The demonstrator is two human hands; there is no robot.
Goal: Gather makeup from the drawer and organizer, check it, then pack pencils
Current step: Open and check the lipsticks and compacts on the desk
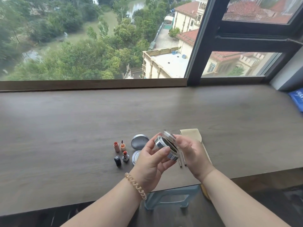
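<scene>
My left hand holds a round silver compact by its base, tilted above the desk. My right hand grips its clear hinged lid, which stands open. On the desk to the left stand an open red lipstick, its black cap, a peach tube and a small orange bottle with a wand. A second silver compact lies open, lid up and base partly behind my left hand. Two pencils and a beige pouch lie under my right hand.
The long wooden desk runs under a large window. A blue packet lies at the far right edge. Below the desk's front edge stands a pale blue stool.
</scene>
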